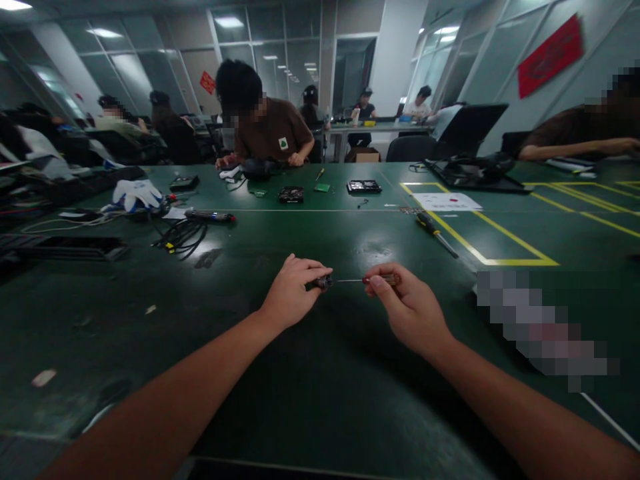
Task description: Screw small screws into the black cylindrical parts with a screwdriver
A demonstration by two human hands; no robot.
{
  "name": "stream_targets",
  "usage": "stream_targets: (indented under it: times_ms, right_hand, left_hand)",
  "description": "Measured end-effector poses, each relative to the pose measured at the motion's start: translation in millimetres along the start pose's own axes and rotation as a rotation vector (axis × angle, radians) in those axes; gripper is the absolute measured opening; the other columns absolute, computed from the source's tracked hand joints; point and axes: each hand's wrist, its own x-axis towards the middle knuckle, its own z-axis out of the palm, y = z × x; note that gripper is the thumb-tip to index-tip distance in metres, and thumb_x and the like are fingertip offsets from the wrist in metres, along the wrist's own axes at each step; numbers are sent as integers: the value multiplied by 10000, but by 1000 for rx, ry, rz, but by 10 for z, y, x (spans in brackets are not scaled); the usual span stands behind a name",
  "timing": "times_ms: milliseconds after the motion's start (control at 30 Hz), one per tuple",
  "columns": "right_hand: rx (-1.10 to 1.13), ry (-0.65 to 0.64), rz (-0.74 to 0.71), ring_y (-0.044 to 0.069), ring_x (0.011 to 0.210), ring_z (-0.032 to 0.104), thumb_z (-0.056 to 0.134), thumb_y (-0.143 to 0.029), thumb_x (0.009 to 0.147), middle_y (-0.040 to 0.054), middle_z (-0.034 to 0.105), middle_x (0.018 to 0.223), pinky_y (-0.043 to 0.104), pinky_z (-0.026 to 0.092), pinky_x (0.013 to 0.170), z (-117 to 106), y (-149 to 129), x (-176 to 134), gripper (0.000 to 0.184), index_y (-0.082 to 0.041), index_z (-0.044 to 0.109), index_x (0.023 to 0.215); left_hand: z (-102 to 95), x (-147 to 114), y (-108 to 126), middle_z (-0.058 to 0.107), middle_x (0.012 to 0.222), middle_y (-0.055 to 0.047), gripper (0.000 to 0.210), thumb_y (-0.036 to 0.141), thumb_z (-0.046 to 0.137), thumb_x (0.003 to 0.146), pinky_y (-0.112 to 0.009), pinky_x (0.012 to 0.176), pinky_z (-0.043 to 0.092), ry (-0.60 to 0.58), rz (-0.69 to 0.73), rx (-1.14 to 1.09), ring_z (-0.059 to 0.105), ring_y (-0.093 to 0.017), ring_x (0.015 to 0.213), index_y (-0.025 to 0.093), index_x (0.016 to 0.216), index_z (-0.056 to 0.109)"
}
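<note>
My left hand (295, 287) is closed around a small dark cylindrical part (325, 283), mostly covered by the fingers. In my right hand (413, 303) is a screwdriver (391, 280) with an amber handle and a red collar. Its thin shaft (347, 281) points left, and the tip meets the end of the cylindrical part. Whether the tip sits inside it I cannot tell. Both hands are just above the green table (280, 400). Beyond my right hand lies another screwdriver (436, 233), black and yellow.
Cables (183, 237), a dark pen-like tool (210, 217) and white-blue gloves (136, 195) lie left. Black devices (291, 194) and a green circuit board (322, 188) are farther back. A person (273, 130) works opposite; a blurred-out object (540, 327) lies right.
</note>
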Motion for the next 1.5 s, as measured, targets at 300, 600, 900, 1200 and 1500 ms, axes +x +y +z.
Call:
stream_targets:
  times_ms: [300,600,900,1200,1500]
  right_hand:
    - [-58,-3,-8,226,775,725,544,-422,1026,39,746,822,351,504,704,-18,23,3,229,-232,672,1012]
    - [-87,8,27,223,759,712,545,-419,1017,46,741,825,355,495,700,-12,41,36,234,-222,671,1017]
    - [-36,12,46,220,776,707,544,-437,1004,45,736,846,350,506,713,-13,80,45,256,-216,672,1031]
    - [-5,-8,64,223,793,707,548,-441,1001,47,734,856,357,514,730,-14,87,51,258,-220,675,1035]
    - [6,-19,52,216,790,702,551,-457,1013,43,731,870,356,514,724,-9,162,52,266,-226,679,1047]
  left_hand:
    - [-13,4,-4,763,1175,-54,362,50,738,847,-663,1205,342,-6,-10,7,700,-241,1112,251,1146,771]
    - [-56,4,7,743,1226,-56,412,89,754,847,-571,1175,454,6,-100,-70,691,-245,1151,249,1227,744]
    - [-282,87,-33,649,1386,-102,420,203,587,968,-418,1129,494,-241,-192,50,618,-252,1275,167,1386,615]
    - [-412,73,36,732,1183,-67,409,498,594,935,-414,819,537,-633,-182,288,693,-300,1018,265,1267,655]
    - [-288,62,1,737,1067,-71,296,471,583,964,-353,729,470,-619,-164,278,685,-281,950,247,1127,687]
